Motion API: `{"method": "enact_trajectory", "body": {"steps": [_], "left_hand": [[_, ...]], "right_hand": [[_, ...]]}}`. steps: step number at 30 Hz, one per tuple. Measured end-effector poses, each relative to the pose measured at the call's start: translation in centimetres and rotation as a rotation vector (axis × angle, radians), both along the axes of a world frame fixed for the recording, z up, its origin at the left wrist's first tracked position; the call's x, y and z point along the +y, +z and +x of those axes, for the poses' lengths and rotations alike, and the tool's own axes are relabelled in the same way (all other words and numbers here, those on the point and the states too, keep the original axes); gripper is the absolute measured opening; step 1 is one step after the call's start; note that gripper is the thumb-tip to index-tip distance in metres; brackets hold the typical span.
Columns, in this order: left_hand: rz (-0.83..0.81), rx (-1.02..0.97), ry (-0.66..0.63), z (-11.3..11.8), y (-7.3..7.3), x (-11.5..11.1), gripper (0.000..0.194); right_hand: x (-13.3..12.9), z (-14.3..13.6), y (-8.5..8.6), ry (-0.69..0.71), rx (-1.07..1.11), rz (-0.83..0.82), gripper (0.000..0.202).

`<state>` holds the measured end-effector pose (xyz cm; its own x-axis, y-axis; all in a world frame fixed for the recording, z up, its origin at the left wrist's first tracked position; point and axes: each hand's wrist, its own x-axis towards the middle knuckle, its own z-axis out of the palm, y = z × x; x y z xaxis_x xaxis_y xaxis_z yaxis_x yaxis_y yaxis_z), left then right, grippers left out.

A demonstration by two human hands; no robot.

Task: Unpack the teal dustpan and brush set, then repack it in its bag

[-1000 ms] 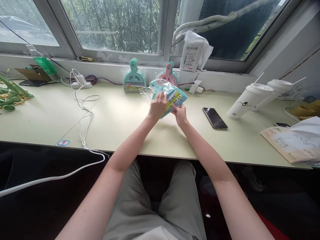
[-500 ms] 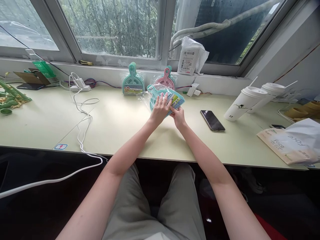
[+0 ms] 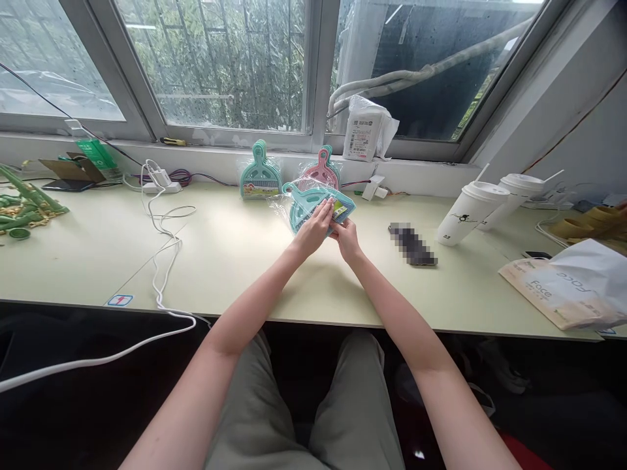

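Observation:
A turquoise dustpan-and-brush set (image 3: pixel 300 210) in clear plastic wrap is held tilted above the table, its handle pointing to the upper left. Across its front lies my left hand (image 3: pixel 315 228), fingers close together and pressed on the pack beside the yellow-green label. My right hand (image 3: pixel 347 239) grips the lower right edge, with some fingers hidden behind the set. Just beyond, a wrapped pink dustpan set (image 3: pixel 324 171) leans upright near the wall, partly covered by the held one. To its left stands another turquoise dustpan set (image 3: pixel 260 176), also wrapped.
At right are a blurred-out phone (image 3: pixel 413 245), two white lidded cups (image 3: pixel 470 214) with straws and a tissue pack (image 3: pixel 558 287). A white cable (image 3: pixel 164 261) crosses the table's left side and hangs over its front edge. A boxy wrapped package (image 3: pixel 365 134) stands on the sill.
The view has tilted up slightly. My left hand's fingers have drawn together and slid a little along the dustpan set, showing more of its front; both hands keep hold.

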<state>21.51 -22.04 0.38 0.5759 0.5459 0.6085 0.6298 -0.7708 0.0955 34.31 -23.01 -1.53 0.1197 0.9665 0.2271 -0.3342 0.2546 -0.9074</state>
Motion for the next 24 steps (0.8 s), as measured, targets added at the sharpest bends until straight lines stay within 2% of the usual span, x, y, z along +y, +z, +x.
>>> {"method": "enact_trajectory", "body": {"steps": [3,7,13,16,18,21,22,23,24], "left_hand": [[0.001,-0.035,-0.06,-0.3,-0.1,0.4,0.06],[-0.016,-0.062,-0.061,-0.4,-0.2,0.6,0.056],[-0.039,0.018,-0.151,-0.2,0.0,-0.2,0.058],[-0.008,-0.059,-0.105,0.1,0.4,-1.2,0.059],[0.027,-0.241,0.064,0.2,0.8,-1.7,0.055],[-0.036,-0.71,0.367,-0.2,1.5,-1.5,0.056],[-0.103,-0.885,0.415,-0.6,1.7,-1.2,0.062],[-0.194,-1.05,0.41,-1.1,2.0,-0.7,0.066],[-0.313,-1.187,0.348,-1.7,2.2,-0.1,0.069]], "right_hand": [[0.1,0.1,0.0,-0.016,0.03,-0.008,0.039],[0.0,0.0,0.1,0.014,0.013,-0.007,0.038],[-0.1,-0.1,0.2,0.027,-0.016,-0.005,0.034],[0.0,-0.1,0.2,-0.001,0.034,0.009,0.036],[0.0,0.1,0.2,-0.026,0.076,0.01,0.035],[0.1,0.2,0.3,-0.045,0.135,0.021,0.034],[0.1,0.3,0.3,-0.043,0.15,0.027,0.034],[0.1,0.3,0.3,-0.036,0.161,0.033,0.035],[0.0,0.3,0.4,-0.023,0.167,0.038,0.035]]}}
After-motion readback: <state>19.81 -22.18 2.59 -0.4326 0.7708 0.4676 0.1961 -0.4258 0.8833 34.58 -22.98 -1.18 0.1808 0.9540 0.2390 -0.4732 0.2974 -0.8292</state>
